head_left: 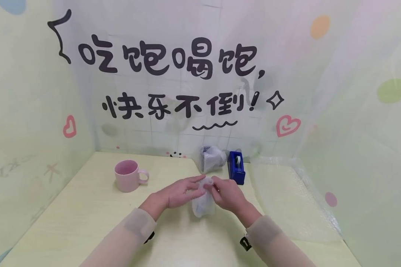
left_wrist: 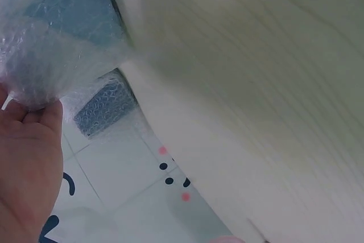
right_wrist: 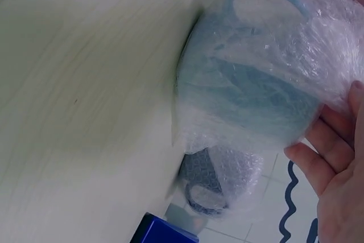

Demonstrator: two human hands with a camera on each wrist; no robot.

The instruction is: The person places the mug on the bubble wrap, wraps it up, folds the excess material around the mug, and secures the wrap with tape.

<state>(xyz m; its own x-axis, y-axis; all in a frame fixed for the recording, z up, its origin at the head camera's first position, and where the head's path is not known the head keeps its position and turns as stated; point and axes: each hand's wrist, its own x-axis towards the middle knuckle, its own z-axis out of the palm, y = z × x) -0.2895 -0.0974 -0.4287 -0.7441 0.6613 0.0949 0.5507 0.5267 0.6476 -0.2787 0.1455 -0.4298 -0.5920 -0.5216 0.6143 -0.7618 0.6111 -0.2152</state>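
Observation:
A light blue mug (right_wrist: 244,92) in bubble wrap stands on the table between the two hands, its handle showing through the film in the right wrist view. Over its top, the left hand (head_left: 178,193) holds the gathered wrap (head_left: 205,183) with fingers and thumb. From the other side the right hand (head_left: 228,194) pinches the same wrap near the rim. The mug's upper part is mostly hidden by the hands in the head view. Behind it is a dark mug (right_wrist: 207,183), also wrapped.
A pink mug (head_left: 127,177) stands at the left with its handle to the right. Back right is a blue tape dispenser (head_left: 236,168). A flat sheet of bubble wrap (head_left: 292,202) covers the table's right side. Printed curtains (head_left: 187,22) enclose the table (head_left: 87,218).

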